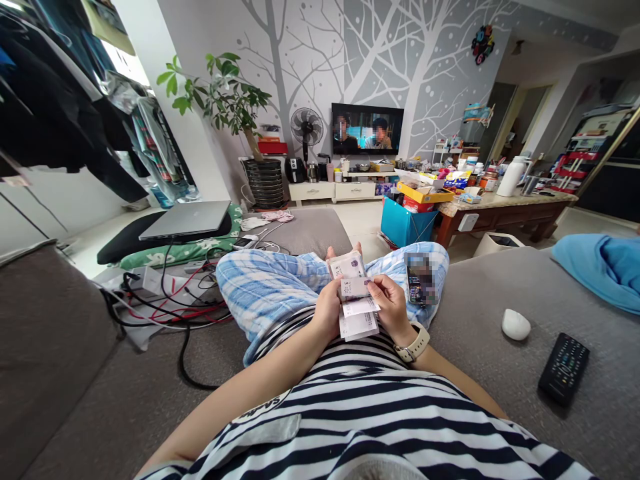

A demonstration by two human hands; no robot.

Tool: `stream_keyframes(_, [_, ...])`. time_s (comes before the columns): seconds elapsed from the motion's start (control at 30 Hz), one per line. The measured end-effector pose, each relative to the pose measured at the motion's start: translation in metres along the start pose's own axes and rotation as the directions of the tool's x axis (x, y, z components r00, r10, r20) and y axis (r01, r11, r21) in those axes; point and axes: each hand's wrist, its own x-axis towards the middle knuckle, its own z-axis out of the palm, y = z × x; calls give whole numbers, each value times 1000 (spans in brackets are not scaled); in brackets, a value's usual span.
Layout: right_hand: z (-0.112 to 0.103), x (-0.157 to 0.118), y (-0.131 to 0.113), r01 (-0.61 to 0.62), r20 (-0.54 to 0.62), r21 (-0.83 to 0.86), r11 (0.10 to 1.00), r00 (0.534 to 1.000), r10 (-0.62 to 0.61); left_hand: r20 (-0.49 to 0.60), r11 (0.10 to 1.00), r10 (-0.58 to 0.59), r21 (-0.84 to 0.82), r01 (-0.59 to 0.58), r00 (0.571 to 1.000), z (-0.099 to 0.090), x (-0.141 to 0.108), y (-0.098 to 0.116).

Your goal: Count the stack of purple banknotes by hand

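Count, head view.
Hands: 2, left hand (327,310) and right hand (393,307), centre of frame.
Banknotes (355,297): one stack between the hands; single notes not countable.
Phone (419,280): 1, right of centre.
Remote control (563,368): 1, lower right.
White oval object (516,325): 1, right.
Wristwatch (415,347): 1, centre.
Laptop (186,220): 1, left of centre.
Fan (307,128): 1, upper centre.
Television (367,129): 1, upper centre.
Potted plant (225,100): 1, upper left.
Wall clock (483,44): 1, upper right.
Cables (165,300): tangled at left; number not countable.
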Motion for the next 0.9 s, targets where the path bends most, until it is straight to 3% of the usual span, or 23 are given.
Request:
stream_keyframes(0.63, [-1, 0, -1, -1, -3, 30, 1000, 1000, 1, -33, 995, -65, -73, 62, 997, 4, -1, 2])
stream_keyframes(0.9, [0, 1, 6, -29, -1, 107, 994, 1000, 29, 63, 993, -35, -110, 42, 997, -2, 7, -6])
